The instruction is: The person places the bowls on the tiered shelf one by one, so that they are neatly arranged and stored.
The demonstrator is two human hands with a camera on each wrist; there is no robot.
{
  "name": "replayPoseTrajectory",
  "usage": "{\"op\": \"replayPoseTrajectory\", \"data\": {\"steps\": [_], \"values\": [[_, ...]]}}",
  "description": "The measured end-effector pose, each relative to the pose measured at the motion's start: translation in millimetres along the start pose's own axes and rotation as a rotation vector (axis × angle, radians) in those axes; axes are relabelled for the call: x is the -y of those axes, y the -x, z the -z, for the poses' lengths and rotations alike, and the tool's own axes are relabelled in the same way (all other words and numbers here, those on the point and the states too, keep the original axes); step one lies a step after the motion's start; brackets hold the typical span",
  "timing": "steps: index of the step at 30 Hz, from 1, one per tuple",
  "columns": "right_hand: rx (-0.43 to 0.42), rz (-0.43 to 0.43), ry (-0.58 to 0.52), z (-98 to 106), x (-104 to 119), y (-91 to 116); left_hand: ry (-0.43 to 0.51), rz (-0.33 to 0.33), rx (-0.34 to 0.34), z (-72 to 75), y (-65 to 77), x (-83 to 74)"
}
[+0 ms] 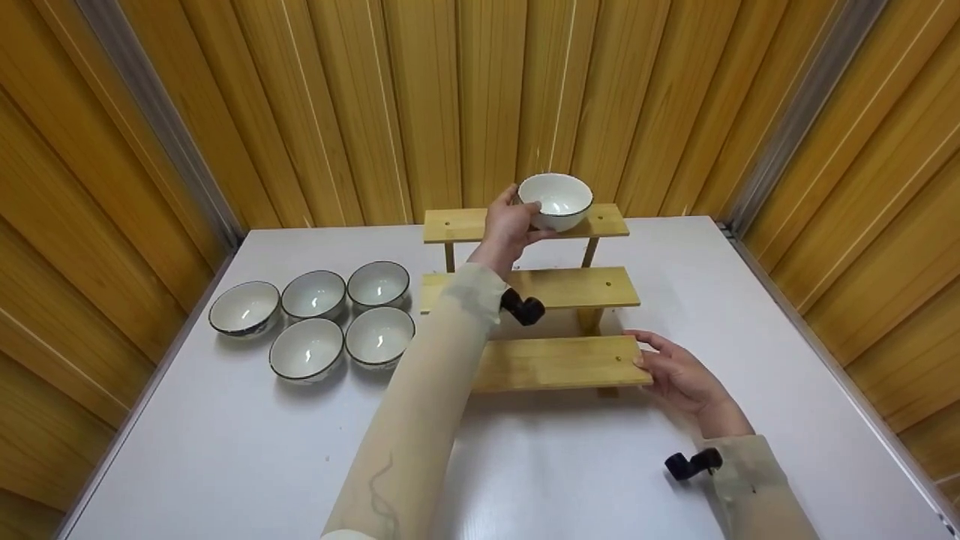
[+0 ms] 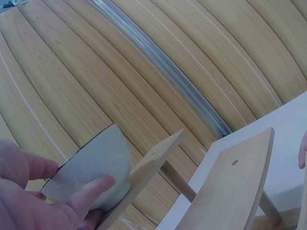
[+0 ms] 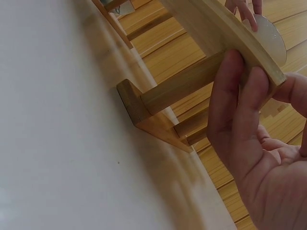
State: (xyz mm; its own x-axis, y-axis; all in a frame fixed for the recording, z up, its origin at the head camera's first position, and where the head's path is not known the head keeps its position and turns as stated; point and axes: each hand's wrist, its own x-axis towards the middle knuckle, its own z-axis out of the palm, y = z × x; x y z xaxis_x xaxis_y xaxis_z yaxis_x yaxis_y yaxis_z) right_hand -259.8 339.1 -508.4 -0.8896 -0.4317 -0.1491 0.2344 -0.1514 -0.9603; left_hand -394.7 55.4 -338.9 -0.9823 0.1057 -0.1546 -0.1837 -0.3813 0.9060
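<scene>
White surface (image 1: 225, 450): three-tier wooden stand (image 1: 562, 364) touching right hand (image 1: 686, 382); five dark-rimmed bowls (image 1: 306, 346) left of left hand (image 1: 508, 229).

Left arm (image 1: 412, 397) at full stretch here, slanting up through the middle, and at its far end the left grip (image 1: 510, 229) holds on, thumb and fingers clasped! Down lower, right forearm (image 1: 765, 487) angled inward, right grip (image 1: 686, 379) pinching between thumb and bent fingers!
</scene>
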Motion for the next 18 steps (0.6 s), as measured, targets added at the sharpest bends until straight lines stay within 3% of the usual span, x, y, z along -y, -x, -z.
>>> {"op": "replayPoseTrajectory", "data": {"steps": [9, 18], "values": [[0.044, 0.008, -0.066, 1.5, 0.8, 0.3, -0.025, 0.040, 0.013, 7.7, -2.8, -2.0], [0.024, -0.001, -0.039, 3.4, 1.0, -0.1, 0.049, 0.072, 0.016, 28.3, 2.9, -7.6]]}}
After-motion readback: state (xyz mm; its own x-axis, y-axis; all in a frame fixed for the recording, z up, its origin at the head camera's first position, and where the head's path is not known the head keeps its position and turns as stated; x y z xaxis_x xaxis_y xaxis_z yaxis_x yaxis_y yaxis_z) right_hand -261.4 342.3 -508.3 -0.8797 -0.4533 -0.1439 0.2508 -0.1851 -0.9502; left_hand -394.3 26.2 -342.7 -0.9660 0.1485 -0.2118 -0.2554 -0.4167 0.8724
